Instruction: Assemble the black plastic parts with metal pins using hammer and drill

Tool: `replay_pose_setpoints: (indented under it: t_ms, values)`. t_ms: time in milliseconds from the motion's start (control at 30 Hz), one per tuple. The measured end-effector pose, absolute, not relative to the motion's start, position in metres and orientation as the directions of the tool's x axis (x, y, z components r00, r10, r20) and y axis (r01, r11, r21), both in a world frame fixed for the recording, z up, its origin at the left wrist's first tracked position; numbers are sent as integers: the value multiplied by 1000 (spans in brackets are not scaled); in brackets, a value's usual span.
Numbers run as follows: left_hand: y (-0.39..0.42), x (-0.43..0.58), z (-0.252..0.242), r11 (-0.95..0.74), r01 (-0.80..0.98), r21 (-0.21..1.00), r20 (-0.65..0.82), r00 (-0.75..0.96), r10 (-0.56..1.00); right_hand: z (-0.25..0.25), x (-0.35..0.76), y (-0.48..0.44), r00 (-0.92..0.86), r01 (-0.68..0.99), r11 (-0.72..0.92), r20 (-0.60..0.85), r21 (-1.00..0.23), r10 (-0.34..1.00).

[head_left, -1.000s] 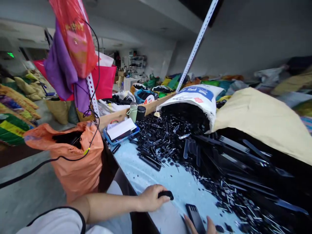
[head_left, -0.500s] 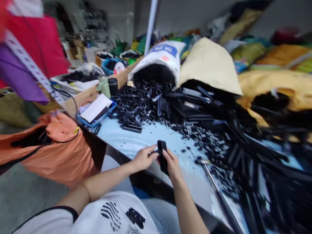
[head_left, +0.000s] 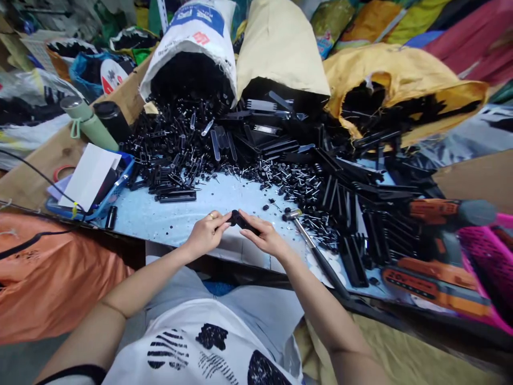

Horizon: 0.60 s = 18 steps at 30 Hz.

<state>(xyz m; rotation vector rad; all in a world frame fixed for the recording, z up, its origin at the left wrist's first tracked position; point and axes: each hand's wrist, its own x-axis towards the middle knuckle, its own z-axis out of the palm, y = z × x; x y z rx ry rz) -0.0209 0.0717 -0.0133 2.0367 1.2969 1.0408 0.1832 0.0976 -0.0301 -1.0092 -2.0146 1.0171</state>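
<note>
Both hands meet over the front edge of the light-blue table, each gripping a black plastic part. My left hand pinches its left end between thumb and fingers. Around its right end my right hand is closed, thumb below and fingers on top. Whether it is one piece or two joined pieces I cannot tell. A small hammer lies right of my right hand. Beyond the hands are many small black pins and a heap of black plastic strips.
A white sack, a cream sack and a yellow sack spill black parts at the back. At right lies an orange-and-grey power drill. A blue basket and a green bottle stand at left.
The view has swung right, bringing the power drill into sight. The black part, upright before, now lies lower and flatter between my hands. Both hands still hold on.
</note>
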Motion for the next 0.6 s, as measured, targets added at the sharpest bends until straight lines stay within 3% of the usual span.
replay_pose_setpoints:
  t_ms: [200,400,467,600]
  values:
    - [77,5,-13,-441,420,793,510,-61,858,-32,160,86,-308,313,411,318,-856,897]
    - [90,-6,-18,-578,355,735,570,139,810,-52,143,76,-198,331,440,394,-835,897]
    - [87,-6,-31,-500,378,779,506,91,858,-57,142,77,-227,339,432,373,-835,900]
    - [66,0,-60,-138,409,902,181,-68,981,-53,164,92,-401,532,408,204,-742,893]
